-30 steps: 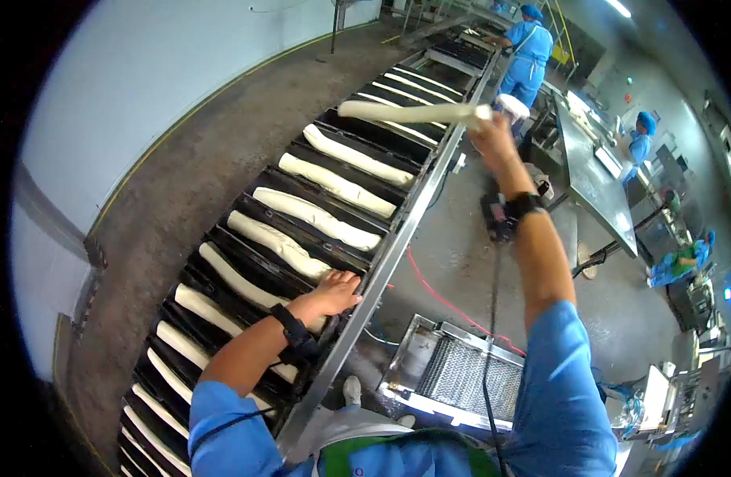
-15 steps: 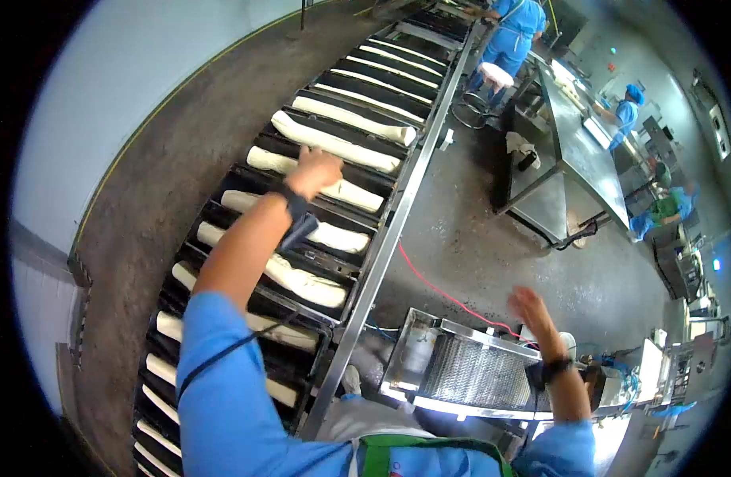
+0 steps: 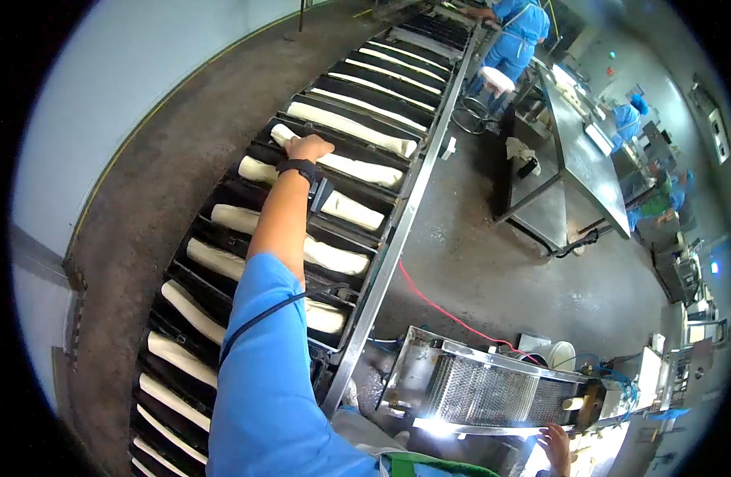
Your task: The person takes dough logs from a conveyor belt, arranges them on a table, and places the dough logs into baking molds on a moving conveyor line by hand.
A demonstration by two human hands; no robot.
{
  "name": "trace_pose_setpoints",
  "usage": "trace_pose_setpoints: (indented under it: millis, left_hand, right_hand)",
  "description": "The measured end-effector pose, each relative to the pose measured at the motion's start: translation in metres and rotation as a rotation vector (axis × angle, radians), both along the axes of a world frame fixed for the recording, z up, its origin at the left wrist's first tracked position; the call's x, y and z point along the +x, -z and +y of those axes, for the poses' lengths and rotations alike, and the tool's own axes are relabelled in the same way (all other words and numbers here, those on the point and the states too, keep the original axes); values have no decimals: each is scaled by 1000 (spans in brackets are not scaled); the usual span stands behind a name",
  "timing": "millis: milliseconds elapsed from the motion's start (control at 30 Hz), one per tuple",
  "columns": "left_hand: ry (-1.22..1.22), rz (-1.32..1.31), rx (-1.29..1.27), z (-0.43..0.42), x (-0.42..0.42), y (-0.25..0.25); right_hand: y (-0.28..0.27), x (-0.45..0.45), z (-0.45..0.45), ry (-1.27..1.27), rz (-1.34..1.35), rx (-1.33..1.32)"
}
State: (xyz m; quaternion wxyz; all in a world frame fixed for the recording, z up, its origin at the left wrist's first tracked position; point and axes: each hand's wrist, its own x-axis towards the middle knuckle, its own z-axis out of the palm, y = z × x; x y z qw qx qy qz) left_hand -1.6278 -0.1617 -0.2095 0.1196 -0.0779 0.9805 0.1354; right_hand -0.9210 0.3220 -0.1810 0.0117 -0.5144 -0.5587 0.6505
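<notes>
My left hand (image 3: 308, 148) is curled over a long pale dough strip (image 3: 365, 170), touching it near its far-left end; the fingertips are partly hidden. The strip lies in a dark trough of the slatted conveyor (image 3: 347, 187). Nearer to me, another dough strip (image 3: 338, 258) passes partly behind my forearm. My right hand (image 3: 555, 447) is low on the right, fingers apart, beside the near edge of a machine with a metal mesh belt (image 3: 485, 389). It holds nothing that I can see.
A metal rail (image 3: 397, 246) edges the conveyor. A red hose (image 3: 437, 300) crosses the floor to the mesh-belt machine. A steel table (image 3: 584, 171) stands at the upper right. One person in blue (image 3: 520, 36) is beside the conveyor's far end; others work farther right.
My left hand has shifted from one dough strip to the one beyond it. My right hand has dropped from above the mesh-belt machine to its near side. The view has shifted slightly.
</notes>
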Motion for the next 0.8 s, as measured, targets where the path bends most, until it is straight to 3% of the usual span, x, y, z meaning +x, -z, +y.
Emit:
trace_pose_setpoints:
  millis: [200,267,333,400,433,467,500,533,567,600,633,667,733,767,800]
  left_hand:
    - [-47,111,-284,3,15,3]
    - [-164,405,-375,38,28,0]
    - [78,270,-286,75,41,-24]
    - [372,467,-95,111,41,-8]
    - [697,542,-292,122,8,17]
    - [730,419,-169,137,-12,45]
    - [700,302,-35,147,14,30]
    - [669,215,54,155,28,21]
    - [633,152,115,162,40,10]
    - [440,11,-41,178,37,8]
    - [446,118,-124,197,42,11]
    - [439,229,-209,216,52,10]
    - [759,273,-98,254,117,-22]
    - [967,406,34,272,134,-10]
    - [1122,355,86,300,167,-15]
  right_hand:
    - [-6,5,-13,-32,43,-74]
    - [-14,0,-27,-57,51,-97]
    - [-12,21,-25,-59,74,-104]
    - [-3,59,-16,-63,95,-64]
    - [8,80,-9,-51,61,-26]
    - [23,103,-5,-24,26,6]
    - [26,117,-7,-248,94,209]
    - [38,135,-1,-176,201,99]
    - [26,125,-9,-226,13,213]
    - [25,124,-13,-54,-8,186]
    - [17,118,-14,-208,-335,361]
    - [59,144,8,-255,-291,419]
    - [21,97,-8,-187,-500,456]
    - [37,92,4,-251,-389,650]
    - [52,87,22,-298,-367,636]
